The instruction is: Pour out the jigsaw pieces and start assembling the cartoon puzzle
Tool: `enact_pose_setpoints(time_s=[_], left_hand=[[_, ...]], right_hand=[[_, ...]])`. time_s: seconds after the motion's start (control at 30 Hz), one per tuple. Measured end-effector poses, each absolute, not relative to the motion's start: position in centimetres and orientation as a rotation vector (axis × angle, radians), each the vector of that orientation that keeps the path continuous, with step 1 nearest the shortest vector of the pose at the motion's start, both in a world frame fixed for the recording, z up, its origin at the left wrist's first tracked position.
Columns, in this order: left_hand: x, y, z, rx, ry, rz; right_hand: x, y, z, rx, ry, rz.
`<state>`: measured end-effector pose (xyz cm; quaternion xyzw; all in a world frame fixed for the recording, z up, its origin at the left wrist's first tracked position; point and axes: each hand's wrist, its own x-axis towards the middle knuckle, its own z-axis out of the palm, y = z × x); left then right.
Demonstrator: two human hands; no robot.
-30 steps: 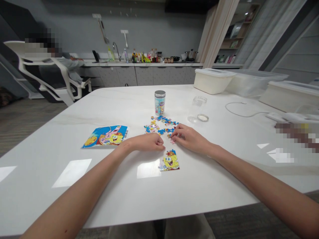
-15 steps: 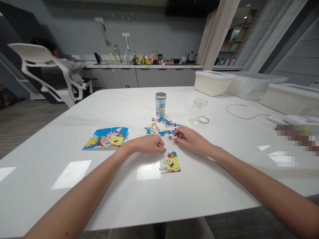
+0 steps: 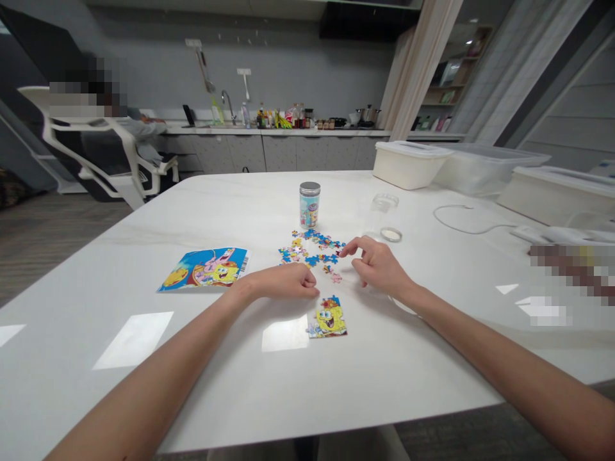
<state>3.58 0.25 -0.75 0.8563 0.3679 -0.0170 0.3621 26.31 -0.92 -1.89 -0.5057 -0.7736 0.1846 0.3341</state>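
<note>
Loose jigsaw pieces (image 3: 314,258) lie scattered on the white table (image 3: 202,397), in front of a printed can with a metal lid (image 3: 310,206). A joined puzzle section (image 3: 330,318) with a yellow cartoon face is nearest the person. My left hand (image 3: 293,282) rests closed to its upper left; whether something is between the fingers is hidden. My right hand (image 3: 377,264) is at the right edge of the loose pieces, index finger stretched out, with nothing visible held. A pink piece (image 3: 336,278) lies beside it. The picture sheet (image 3: 206,269) lies left of my left hand.
A clear jar (image 3: 383,208) and a ring lid (image 3: 391,234) stand right of the can. Farther right are storage boxes (image 3: 408,166) and a white cable (image 3: 461,227). A person sits in a white-framed chair (image 3: 134,160) at the back left.
My right hand has moved slightly right, its fingers spreading away from the pink piece, which now shows more fully. My left hand has stayed in place. The view has tilted slightly.
</note>
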Motion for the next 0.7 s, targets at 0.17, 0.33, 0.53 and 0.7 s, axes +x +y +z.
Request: enact_pose_setpoints(time_s=[0.17,0.33,0.53,0.7], left_hand=[[3.6,0.2,-0.7,2.211,0.948,-0.028],[3.6,0.2,-0.7,2.224,0.952,-0.042],[3.6,0.1,-0.5,2.234,0.961,-0.051],[3.6,0.1,-0.5,2.244,0.957,-0.051]], right_hand=[[26.4,-0.8,-1.9,-1.359,-1.946,0.501],[26.8,0.0,-2.5,-1.415,-1.923,0.536],[28.1,0.7,-3.5,-1.654,-2.113,0.247],[27.8,0.3,-3.1,-1.588,-2.31,0.376]])
